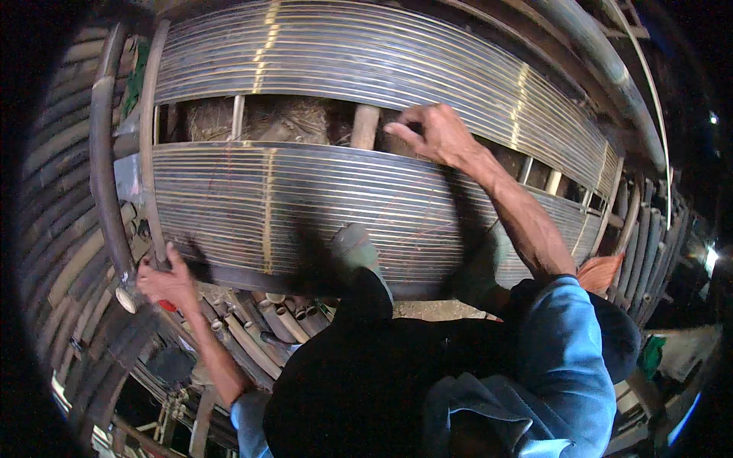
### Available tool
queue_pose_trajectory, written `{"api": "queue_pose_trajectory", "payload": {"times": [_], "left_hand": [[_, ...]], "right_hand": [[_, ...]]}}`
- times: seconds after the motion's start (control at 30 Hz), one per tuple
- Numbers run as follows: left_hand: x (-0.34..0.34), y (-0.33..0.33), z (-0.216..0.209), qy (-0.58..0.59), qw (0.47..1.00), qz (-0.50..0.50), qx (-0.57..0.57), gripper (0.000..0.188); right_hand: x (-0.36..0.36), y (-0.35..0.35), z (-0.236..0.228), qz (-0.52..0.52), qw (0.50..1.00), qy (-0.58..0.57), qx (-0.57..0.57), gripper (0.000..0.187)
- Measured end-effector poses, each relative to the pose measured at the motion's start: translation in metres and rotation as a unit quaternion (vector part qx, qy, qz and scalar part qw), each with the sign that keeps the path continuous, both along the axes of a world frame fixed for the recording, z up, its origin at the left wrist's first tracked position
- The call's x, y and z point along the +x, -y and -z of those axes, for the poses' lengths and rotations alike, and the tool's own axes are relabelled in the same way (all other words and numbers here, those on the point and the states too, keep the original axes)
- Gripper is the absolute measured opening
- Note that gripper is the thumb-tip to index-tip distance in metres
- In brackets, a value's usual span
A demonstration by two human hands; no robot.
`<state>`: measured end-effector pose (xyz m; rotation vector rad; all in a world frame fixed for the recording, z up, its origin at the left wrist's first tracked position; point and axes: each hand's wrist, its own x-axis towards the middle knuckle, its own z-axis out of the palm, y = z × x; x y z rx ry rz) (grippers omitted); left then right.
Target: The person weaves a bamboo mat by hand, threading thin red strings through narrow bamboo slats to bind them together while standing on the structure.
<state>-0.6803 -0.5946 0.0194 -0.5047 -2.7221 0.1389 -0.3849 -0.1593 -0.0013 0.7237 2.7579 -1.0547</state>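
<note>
A long, dark bamboo-slat platform lies in front of me, made of a far slat panel (pixel 397 57) and a near slat panel (pixel 343 187) with a gap between them. Over that gap is my right hand (pixel 439 136), thumb and bent fingers apart, and I see nothing in it. My left hand (pixel 169 284) is at the near left corner, thumb and fingers spread by the lower end of the wooden side pole (pixel 151 168); whether it presses on the pole I cannot tell. A small red thing (pixel 166 305) shows just below it.
Cross bars, including a short thick bar (pixel 365 127), span the gap, with straw-like litter (pixel 290 122) beneath. My grey-green boots (pixel 356 248) are over the near panel. A dark bamboo pole (pixel 103 153) stands at left, and cut bamboo lengths (pixel 256 336) lie below. More poles line the right.
</note>
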Motion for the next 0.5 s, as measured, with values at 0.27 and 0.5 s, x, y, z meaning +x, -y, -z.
{"api": "queue_pose_trajectory", "payload": {"times": [0.27, 0.5], "left_hand": [[0.169, -0.19, 0.055, 0.242, 0.852, 0.417, 0.204, 0.037], [0.247, -0.203, 0.073, 0.325, 0.821, 0.466, 0.059, 0.028]], "right_hand": [[0.093, -0.002, 0.01, 0.093, 0.992, 0.049, -0.072, 0.035], [0.173, -0.019, 0.017, 0.147, 0.975, 0.056, -0.154, 0.045]]}}
